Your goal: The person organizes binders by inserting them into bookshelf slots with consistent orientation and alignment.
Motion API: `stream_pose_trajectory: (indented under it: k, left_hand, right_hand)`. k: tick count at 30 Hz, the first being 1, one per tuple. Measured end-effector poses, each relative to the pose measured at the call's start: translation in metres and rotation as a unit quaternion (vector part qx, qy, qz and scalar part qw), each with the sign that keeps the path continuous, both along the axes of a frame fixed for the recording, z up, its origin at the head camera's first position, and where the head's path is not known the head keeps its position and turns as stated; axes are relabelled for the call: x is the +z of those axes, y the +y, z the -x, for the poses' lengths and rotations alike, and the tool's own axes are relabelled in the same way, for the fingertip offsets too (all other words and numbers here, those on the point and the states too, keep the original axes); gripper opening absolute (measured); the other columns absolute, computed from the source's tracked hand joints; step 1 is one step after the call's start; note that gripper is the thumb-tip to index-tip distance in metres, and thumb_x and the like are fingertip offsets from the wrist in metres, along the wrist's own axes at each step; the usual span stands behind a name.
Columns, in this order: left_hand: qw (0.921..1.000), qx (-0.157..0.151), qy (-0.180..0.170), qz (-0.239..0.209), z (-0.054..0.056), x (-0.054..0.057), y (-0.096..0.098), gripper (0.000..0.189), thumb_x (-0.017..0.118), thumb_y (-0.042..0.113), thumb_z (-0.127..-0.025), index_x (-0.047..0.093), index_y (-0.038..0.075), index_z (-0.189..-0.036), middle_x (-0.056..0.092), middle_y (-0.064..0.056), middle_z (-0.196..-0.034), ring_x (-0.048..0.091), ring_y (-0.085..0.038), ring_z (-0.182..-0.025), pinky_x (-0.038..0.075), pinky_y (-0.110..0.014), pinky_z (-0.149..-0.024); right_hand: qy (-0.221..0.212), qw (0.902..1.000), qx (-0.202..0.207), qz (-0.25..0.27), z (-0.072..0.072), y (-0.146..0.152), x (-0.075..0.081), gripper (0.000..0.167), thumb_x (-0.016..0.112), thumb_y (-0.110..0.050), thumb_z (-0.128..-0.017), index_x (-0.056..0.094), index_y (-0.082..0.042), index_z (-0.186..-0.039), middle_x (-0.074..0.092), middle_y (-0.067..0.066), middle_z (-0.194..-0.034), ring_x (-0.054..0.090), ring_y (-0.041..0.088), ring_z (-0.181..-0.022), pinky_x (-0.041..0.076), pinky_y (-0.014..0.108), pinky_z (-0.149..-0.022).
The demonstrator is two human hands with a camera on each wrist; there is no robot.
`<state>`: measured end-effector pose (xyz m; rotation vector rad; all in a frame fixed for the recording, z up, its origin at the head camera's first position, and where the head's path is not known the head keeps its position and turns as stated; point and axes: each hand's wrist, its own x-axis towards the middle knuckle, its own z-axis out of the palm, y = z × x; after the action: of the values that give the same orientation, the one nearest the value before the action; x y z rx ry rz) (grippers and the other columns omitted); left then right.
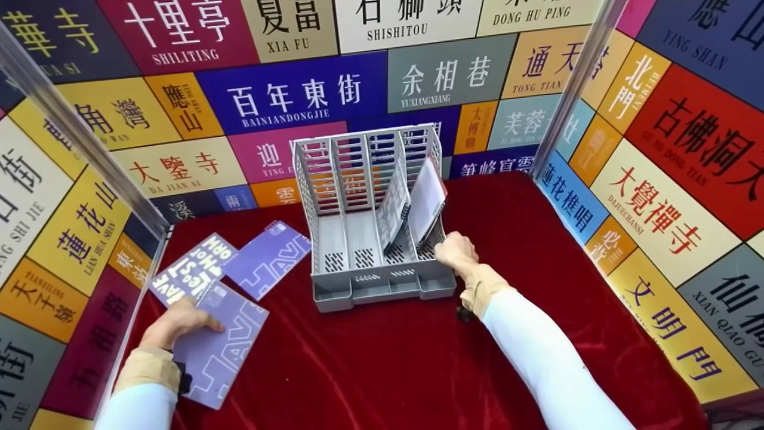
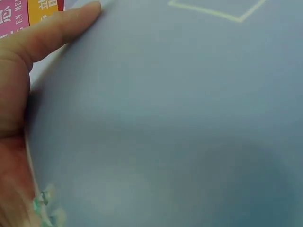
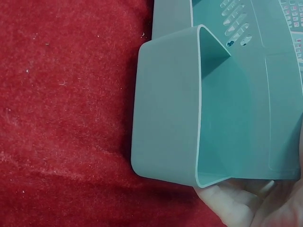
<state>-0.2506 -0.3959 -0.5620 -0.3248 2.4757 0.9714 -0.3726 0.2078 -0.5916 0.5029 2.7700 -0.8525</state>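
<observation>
A person works two-handed at a red-draped counter (image 1: 358,364), the left hand (image 1: 178,326) pinching a purple notebook (image 1: 234,349) by its edge, thumb across the cover and fingers hidden from view, while the right hand (image 1: 456,254) grips the near right corner of a gray file rack (image 1: 382,288). The held notebook is at the counter's left side, toward its near left corner, overlapping a white-lettered notebook (image 1: 200,263); another purple notebook (image 1: 268,261) lies beyond, just beside the rack. Toward the counter's far edge, a spiral-bound notebook (image 1: 393,218) leans in the rack's third slot from the left and a white-faced notebook (image 1: 427,200) in the fourth. The step in hand appears to be picking up the notebook with the rack steadied; the next move would seem to call for lifting it clear, turning it upright and lining it up with a slot.
</observation>
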Motion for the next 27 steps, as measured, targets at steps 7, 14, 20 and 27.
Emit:
stream_pose_trajectory:
  k: [7, 14, 20, 27]
  left_hand:
    - [0.9995, -0.016, -0.016, -0.023, -0.004, 0.005, 0.002, 0.082, 0.079, 0.018, -0.093, 0.039, -0.026, -0.149, 0.073, -0.036, -0.118, 0.078, -0.029, -0.093, 0.068, -0.046, -0.089]
    - [0.9992, -0.038, 0.008, -0.013, -0.006, 0.012, 0.006, 0.038, 0.072, 0.012, -0.096, 0.060, -0.016, -0.119, 0.077, -0.026, -0.102, 0.076, -0.021, -0.084, 0.068, -0.042, -0.082]
    - [0.9990, -0.041, 0.015, -0.012, -0.008, 0.020, 0.011, 0.030, 0.069, 0.015, -0.100, 0.061, -0.011, -0.113, 0.075, -0.023, -0.101, 0.074, -0.022, -0.084, 0.066, -0.039, -0.080]
    - [0.9993, -0.029, 0.020, -0.011, -0.004, 0.033, 0.028, 0.061, 0.059, 0.017, -0.106, 0.043, -0.026, -0.146, 0.063, -0.043, -0.133, 0.072, -0.043, -0.113, 0.065, -0.057, -0.100]
  right_hand:
    - [0.004, 1.0000, 0.004, 0.000, 0.001, -0.001, 0.001, 0.036, 0.052, -0.028, -0.100, 0.075, -0.007, -0.118, 0.076, 0.022, -0.138, 0.074, 0.043, -0.129, 0.060, 0.061, -0.107]
    - [0.003, 1.0000, 0.006, 0.003, 0.000, -0.001, 0.001, 0.038, 0.052, -0.028, -0.100, 0.074, -0.007, -0.122, 0.075, 0.022, -0.139, 0.072, 0.043, -0.130, 0.059, 0.061, -0.109]
    - [-0.002, 1.0000, 0.002, 0.005, 0.001, -0.002, -0.001, 0.038, 0.051, -0.027, -0.099, 0.074, -0.007, -0.122, 0.075, 0.022, -0.141, 0.072, 0.044, -0.133, 0.059, 0.061, -0.109]
    - [0.002, 1.0000, 0.003, 0.003, -0.001, -0.001, 0.001, 0.039, 0.051, -0.027, -0.099, 0.075, -0.007, -0.123, 0.074, 0.023, -0.142, 0.072, 0.044, -0.133, 0.059, 0.061, -0.109]
